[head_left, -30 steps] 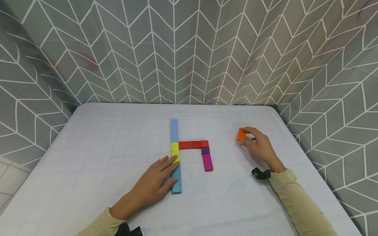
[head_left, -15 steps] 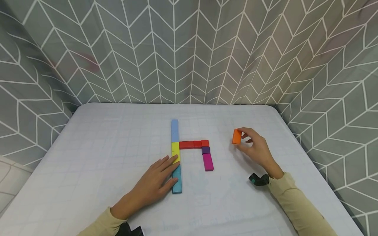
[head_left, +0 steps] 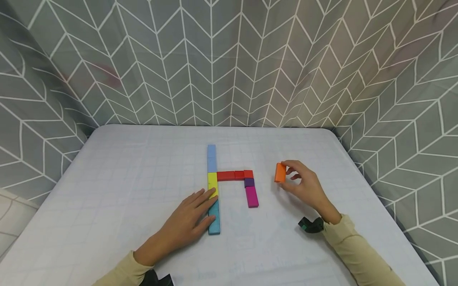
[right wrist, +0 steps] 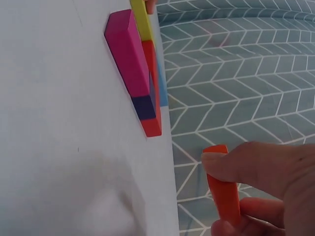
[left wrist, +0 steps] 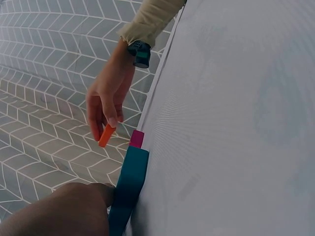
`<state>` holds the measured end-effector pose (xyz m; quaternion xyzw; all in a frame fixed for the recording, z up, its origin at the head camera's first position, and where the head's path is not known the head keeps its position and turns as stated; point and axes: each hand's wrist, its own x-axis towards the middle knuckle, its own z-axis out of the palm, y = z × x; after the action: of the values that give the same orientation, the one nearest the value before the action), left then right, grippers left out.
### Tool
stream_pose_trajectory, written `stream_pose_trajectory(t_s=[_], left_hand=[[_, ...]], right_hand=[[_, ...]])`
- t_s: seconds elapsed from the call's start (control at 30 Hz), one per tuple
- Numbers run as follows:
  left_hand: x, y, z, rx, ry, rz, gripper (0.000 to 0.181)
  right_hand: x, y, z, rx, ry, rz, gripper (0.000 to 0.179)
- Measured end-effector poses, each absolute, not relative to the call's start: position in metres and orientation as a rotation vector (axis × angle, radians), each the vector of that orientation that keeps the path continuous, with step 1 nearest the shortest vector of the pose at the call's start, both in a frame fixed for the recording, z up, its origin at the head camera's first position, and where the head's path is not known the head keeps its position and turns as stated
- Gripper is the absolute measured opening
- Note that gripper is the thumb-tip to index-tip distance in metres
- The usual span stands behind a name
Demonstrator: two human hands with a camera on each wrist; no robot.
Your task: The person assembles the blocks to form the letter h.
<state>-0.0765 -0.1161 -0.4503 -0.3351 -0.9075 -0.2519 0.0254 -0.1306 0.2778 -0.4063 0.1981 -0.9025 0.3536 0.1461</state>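
Note:
My right hand pinches an orange block between thumb and fingers, held above the table to the right of the block figure. My left hand lies with fingers extended across the yellow block and the teal block. Light blue blocks continue that column at the far end. A row of red blocks runs right from the yellow one. From its end, a dark purple block and a magenta block come back toward me.
A white cloth covers the table. Grey chevron-patterned curtains hang behind and along both sides. Each wrist wears a dark camera mount, such as the right one.
My right hand has moved left and slightly toward me with the orange block, bringing it closer to the figure. The left hand and the laid blocks have stayed put.

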Motion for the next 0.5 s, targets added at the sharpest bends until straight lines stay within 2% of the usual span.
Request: stream_pose_trajectory(t_s=[0.5], left_hand=[[-0.075, -0.116, -0.450, -1.054, -2.769, -0.801, 0.058]], right_hand=[[-0.121, 0.266, -0.404, 0.650, -2.616, 1.151, 0.065]])
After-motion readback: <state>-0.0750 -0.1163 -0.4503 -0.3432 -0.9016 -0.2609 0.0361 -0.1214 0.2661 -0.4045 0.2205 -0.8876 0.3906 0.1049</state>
